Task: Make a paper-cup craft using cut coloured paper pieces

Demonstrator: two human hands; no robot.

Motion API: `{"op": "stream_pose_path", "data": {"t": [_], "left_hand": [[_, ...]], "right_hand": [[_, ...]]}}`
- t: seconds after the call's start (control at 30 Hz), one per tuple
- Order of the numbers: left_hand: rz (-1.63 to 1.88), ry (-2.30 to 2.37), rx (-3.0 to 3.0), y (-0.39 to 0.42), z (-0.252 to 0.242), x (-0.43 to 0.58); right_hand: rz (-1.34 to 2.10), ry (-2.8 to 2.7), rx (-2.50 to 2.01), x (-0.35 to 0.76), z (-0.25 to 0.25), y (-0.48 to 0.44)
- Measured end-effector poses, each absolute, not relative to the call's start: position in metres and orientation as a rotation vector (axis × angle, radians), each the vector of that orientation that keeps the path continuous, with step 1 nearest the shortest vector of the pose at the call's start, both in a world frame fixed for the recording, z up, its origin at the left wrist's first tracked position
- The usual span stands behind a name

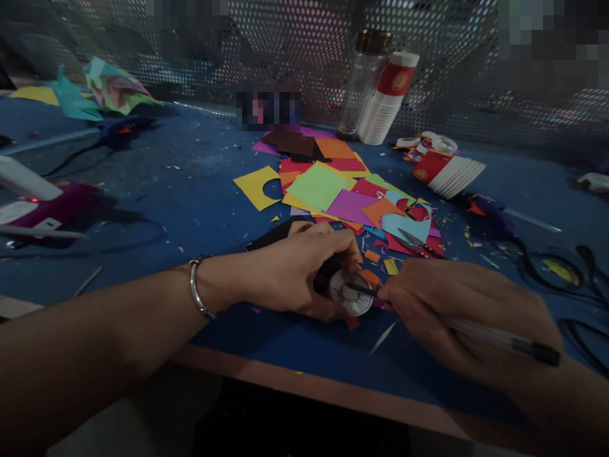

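Clasping a white disc [354,306] in my left hand [299,263], I'm pinching a pen [483,332] in my right hand [469,298], toward three o'clock.

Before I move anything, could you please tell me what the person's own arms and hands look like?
The left hand and right hand wear no gloves. A thin, rounded, silver-coloured bracelet circles the left wrist. No sleeve shows on the visible part of the left arm or right arm.
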State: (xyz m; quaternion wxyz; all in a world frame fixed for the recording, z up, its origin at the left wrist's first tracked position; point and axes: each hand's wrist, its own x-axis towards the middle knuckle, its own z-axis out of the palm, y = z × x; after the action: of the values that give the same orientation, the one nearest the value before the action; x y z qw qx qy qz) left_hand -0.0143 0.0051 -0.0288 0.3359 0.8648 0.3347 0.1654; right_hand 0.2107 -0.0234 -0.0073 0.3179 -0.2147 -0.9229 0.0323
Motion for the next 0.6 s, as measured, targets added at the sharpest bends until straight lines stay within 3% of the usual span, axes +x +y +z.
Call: {"op": "stream_pose_path", "data": {"t": [0.6], "left_hand": [[0.443,0.848,2.271,0.0045,-0.0299,-0.0142]], "right_hand": [[0.053,-2.385,-0.559,0.2113,-0.0125,-0.0229]]}}
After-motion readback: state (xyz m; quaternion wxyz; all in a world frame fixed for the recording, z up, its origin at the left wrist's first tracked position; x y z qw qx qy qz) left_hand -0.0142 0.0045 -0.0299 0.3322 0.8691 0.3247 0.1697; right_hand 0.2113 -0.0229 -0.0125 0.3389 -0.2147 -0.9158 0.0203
